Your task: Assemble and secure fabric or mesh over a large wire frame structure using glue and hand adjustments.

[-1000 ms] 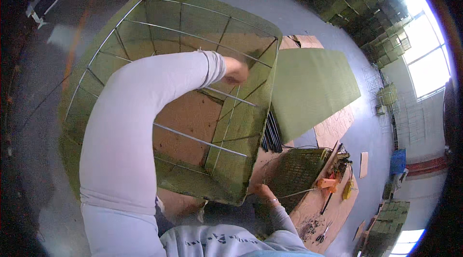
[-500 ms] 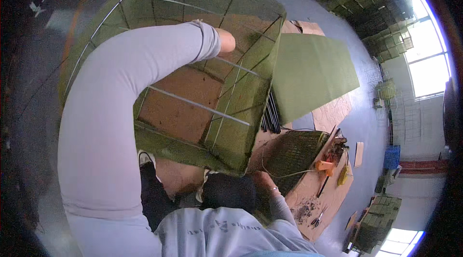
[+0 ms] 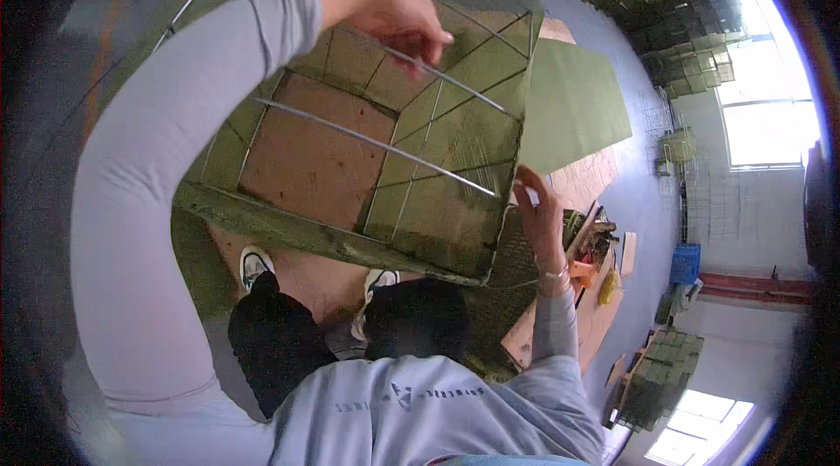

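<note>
Cage (image 3: 446, 151) of wire and green sheet fills the view from about 10 o'clock round to 1, tilted, its open top facing up toward the person, and a brown rectangle shows through the opening. Beyond it, toward 2 o'clock, rise stacked green boxes (image 3: 665, 28), dim and hard to make out singly. Nearer, also at 2 o'clock, a flat green sheet (image 3: 577, 103) lies just past the cage's edge. A bright window (image 3: 770, 120) stands between 2 and 3. At 4 o'clock a wooden board (image 3: 597, 322) lies partly behind the right arm. Close to 12 o'clock, the left hand (image 3: 385, 11) reaches over the opening, half closed, its fingers curled down beside a metal rod (image 3: 472, 93); whether they grip it, I cannot tell. Toward 3 o'clock the right hand (image 3: 540, 203) has its thumb and forefinger bent into a loose loop at the cage's near edge; whether they pinch that edge is unclear. Two pale shoes show below the cage, one at 8 o'clock (image 3: 255, 265), the other nearer 7. Smallest, around 4 o'clock, are an orange tool (image 3: 579, 272) and a yellow object (image 3: 609, 288) by the board.
</note>
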`<state>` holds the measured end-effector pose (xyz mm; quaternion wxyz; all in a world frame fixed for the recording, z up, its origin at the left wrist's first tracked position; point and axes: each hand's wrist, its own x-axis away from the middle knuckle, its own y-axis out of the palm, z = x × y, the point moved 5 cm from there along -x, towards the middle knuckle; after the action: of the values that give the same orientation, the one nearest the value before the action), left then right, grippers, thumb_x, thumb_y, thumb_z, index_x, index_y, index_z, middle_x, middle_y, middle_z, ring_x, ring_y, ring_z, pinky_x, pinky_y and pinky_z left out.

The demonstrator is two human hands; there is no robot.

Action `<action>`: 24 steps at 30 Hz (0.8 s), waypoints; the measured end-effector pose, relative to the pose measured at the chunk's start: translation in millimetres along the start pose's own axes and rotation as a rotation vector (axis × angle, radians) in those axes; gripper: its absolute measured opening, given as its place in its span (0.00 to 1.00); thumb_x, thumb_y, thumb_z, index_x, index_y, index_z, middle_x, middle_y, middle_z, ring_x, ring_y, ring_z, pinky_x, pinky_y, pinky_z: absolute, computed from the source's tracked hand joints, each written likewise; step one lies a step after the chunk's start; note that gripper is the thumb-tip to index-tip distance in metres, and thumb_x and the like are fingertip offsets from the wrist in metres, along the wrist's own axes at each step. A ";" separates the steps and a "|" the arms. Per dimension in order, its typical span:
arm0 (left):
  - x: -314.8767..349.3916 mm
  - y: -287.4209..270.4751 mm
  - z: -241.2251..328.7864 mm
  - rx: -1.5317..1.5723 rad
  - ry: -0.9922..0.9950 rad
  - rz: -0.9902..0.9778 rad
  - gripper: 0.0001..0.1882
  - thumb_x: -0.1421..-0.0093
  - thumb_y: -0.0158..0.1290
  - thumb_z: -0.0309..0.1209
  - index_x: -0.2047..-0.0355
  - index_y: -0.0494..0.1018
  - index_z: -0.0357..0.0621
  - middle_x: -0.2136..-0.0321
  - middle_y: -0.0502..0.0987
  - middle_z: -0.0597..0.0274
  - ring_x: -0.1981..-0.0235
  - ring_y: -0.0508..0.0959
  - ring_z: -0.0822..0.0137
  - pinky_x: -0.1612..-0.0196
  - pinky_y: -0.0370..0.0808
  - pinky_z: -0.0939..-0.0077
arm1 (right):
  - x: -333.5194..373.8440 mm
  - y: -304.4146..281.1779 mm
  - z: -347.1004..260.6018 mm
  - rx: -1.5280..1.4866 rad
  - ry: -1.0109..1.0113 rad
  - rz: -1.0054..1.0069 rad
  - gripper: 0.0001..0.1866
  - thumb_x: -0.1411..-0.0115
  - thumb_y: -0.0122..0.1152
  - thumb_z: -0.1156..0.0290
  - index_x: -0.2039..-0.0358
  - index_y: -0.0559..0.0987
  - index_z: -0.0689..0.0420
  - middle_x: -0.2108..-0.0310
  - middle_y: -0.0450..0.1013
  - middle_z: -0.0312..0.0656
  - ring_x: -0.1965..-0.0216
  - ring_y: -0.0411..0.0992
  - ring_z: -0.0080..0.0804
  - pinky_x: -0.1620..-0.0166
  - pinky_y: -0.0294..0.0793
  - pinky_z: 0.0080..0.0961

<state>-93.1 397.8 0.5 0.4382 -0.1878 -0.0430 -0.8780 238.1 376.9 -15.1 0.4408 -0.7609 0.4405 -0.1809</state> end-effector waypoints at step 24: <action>52.7 176.1 62.8 -1.369 0.514 0.504 0.05 0.51 0.49 0.28 0.75 0.69 0.41 0.73 0.70 0.56 0.66 0.75 0.57 0.61 0.73 0.63 | 125.6 57.2 59.3 -0.288 0.219 -0.318 0.20 0.42 0.54 0.75 0.48 0.69 0.64 0.51 0.70 0.46 0.56 0.72 0.31 0.55 0.72 0.23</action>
<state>34.9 265.3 62.3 0.4073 -0.2112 0.6566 -0.5986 316.9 290.3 -109.1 0.2435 -0.8516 0.3813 -0.2649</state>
